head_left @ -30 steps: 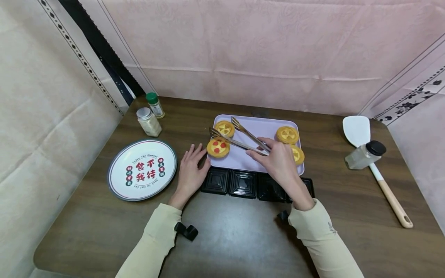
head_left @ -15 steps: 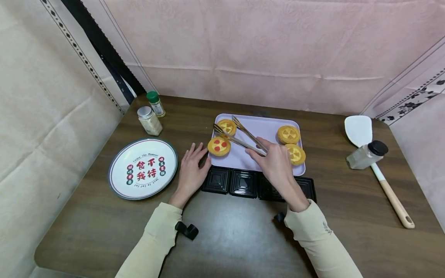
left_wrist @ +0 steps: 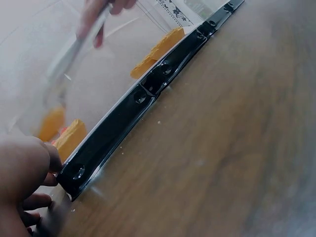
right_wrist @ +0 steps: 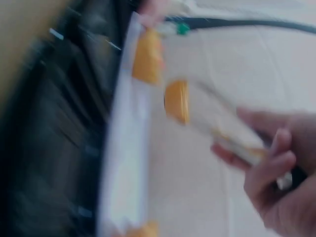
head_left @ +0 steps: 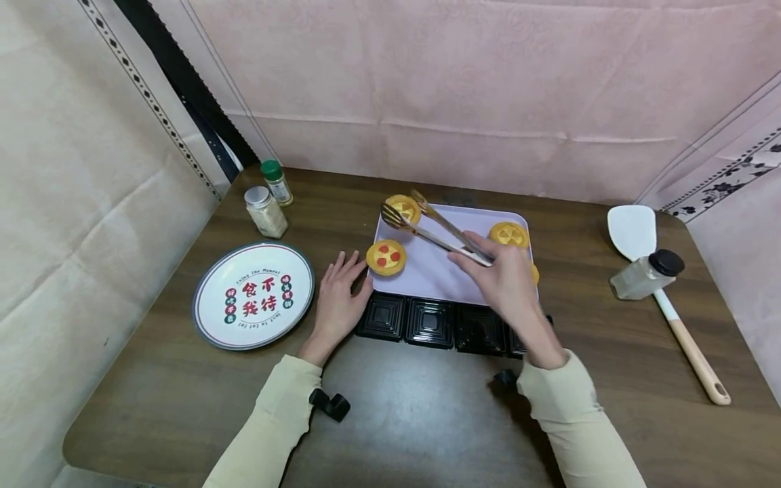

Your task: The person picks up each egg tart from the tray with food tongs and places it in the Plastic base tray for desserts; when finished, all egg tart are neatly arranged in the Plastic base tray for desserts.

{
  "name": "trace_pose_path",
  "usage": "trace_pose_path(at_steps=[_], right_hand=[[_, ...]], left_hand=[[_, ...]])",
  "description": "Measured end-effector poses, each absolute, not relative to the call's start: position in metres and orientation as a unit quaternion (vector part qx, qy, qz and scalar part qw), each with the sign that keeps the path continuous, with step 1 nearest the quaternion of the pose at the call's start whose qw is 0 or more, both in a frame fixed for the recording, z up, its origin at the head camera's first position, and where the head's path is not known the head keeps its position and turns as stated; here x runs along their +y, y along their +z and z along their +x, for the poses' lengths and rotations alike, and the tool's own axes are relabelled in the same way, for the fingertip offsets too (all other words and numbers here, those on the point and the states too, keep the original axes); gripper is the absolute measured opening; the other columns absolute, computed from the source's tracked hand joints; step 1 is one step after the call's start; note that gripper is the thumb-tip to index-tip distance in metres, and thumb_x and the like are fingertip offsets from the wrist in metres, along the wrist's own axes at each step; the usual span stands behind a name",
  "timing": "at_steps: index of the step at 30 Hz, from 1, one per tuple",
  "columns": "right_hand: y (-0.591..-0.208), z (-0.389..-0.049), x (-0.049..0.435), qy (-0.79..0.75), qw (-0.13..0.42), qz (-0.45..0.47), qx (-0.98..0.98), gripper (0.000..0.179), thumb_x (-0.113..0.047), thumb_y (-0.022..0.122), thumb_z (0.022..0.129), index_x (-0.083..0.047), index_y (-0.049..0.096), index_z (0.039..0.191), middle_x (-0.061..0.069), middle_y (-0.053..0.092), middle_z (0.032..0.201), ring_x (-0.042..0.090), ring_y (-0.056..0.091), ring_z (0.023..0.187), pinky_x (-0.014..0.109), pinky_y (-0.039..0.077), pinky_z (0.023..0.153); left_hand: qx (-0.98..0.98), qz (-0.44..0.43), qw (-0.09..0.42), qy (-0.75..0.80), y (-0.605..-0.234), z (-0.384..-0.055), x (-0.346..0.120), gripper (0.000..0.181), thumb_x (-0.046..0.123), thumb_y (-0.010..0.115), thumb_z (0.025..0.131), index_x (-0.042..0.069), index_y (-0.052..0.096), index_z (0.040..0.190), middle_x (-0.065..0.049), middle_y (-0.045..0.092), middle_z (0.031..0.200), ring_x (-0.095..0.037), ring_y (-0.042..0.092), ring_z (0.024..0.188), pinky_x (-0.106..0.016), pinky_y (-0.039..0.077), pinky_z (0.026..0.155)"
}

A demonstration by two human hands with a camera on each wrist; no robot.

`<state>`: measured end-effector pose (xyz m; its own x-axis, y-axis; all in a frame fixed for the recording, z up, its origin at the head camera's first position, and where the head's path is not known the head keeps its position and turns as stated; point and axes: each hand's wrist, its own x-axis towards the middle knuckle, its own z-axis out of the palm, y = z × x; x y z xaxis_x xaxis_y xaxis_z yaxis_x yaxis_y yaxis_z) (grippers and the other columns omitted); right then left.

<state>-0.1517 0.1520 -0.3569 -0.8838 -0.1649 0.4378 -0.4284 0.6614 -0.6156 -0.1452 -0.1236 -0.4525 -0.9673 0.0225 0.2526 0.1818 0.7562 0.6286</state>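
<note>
My right hand [head_left: 503, 274] grips metal tongs [head_left: 442, 238] above the lilac tray [head_left: 454, 281]. Between the tong heads is a yellow tart [head_left: 404, 207] with a cross pattern; in the right wrist view that tart [right_wrist: 177, 101] hangs clear of the tray. Below it, a tart with red dots [head_left: 386, 257] sits at the tray's left side. Two more cross-patterned tarts lie at the right, one [head_left: 509, 234] in plain sight, the other [head_left: 535, 274] mostly behind my hand. My left hand [head_left: 338, 298] lies with extended fingers beside the left corner, its thumb at the black compartment tray [left_wrist: 113, 133].
A round white plate [head_left: 253, 296] with red lettering is left of my left hand. Behind it stand a white-capped jar [head_left: 266, 213] and a green-capped jar [head_left: 277, 183]. To the right, a black-capped jar [head_left: 641, 276] lies on a white spatula [head_left: 631, 232] with a wooden handle [head_left: 698, 359].
The tongs have closed on the back-left tart and lifted it off the tray. My right hand has shifted slightly right; the left hand stays in place.
</note>
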Motion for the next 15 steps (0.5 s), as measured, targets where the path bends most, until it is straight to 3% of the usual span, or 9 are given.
trace_pose_path(at_steps=[3, 6, 10, 13, 15], right_hand=[[-0.342, -0.148, 0.178, 0.389, 0.153, 0.226, -0.88, 0.042, -0.028, 0.081, 0.082, -0.014, 0.072, 0.12, 0.001, 0.071, 0.082, 0.012, 0.048, 0.053, 0.022, 0.035, 0.042], [-0.329, -0.139, 0.201, 0.412, 0.077, 0.276, -0.865, 0.042, -0.023, 0.082, 0.081, -0.023, 0.072, 0.121, -0.006, 0.071, 0.087, 0.01, 0.052, 0.06, 0.023, 0.038, 0.043], [-0.316, -0.13, 0.219, 0.425, -0.033, 0.285, -0.859, 0.043, -0.022, 0.081, 0.082, -0.027, 0.07, 0.123, -0.008, 0.072, 0.095, 0.005, 0.045, 0.051, 0.024, 0.035, 0.038], [-0.31, -0.127, 0.223, 0.419, -0.092, 0.277, -0.86, 0.043, -0.023, 0.081, 0.082, -0.026, 0.07, 0.124, -0.007, 0.072, 0.098, 0.002, 0.029, 0.037, 0.026, 0.03, 0.031], [-0.306, -0.125, 0.223, 0.419, -0.13, 0.271, -0.857, 0.043, -0.024, 0.08, 0.082, -0.026, 0.07, 0.124, -0.007, 0.072, 0.101, 0.001, 0.025, 0.034, 0.026, 0.03, 0.029]], left_hand=[[-0.929, -0.061, 0.117, -0.345, -0.451, -0.144, -0.123, 0.04, 0.025, 0.06, 0.097, 0.007, 0.061, 0.133, -0.011, 0.046, 0.147, -0.03, 0.028, 0.143, -0.049, 0.016, 0.116], [-0.929, -0.072, 0.125, -0.34, -0.45, -0.144, -0.124, 0.039, 0.022, 0.062, 0.096, 0.008, 0.062, 0.132, -0.012, 0.046, 0.146, -0.031, 0.029, 0.143, -0.049, 0.017, 0.116], [-0.927, -0.082, 0.13, -0.341, -0.45, -0.145, -0.126, 0.042, 0.016, 0.067, 0.092, 0.007, 0.062, 0.132, -0.014, 0.047, 0.146, -0.033, 0.029, 0.142, -0.05, 0.017, 0.115], [-0.928, -0.08, 0.123, -0.343, -0.451, -0.145, -0.126, 0.041, 0.017, 0.065, 0.094, 0.006, 0.06, 0.134, -0.014, 0.046, 0.146, -0.033, 0.028, 0.143, -0.049, 0.016, 0.116], [-0.928, -0.077, 0.119, -0.344, -0.452, -0.145, -0.126, 0.041, 0.02, 0.062, 0.097, 0.005, 0.059, 0.135, -0.013, 0.045, 0.147, -0.032, 0.027, 0.143, -0.048, 0.015, 0.116]])
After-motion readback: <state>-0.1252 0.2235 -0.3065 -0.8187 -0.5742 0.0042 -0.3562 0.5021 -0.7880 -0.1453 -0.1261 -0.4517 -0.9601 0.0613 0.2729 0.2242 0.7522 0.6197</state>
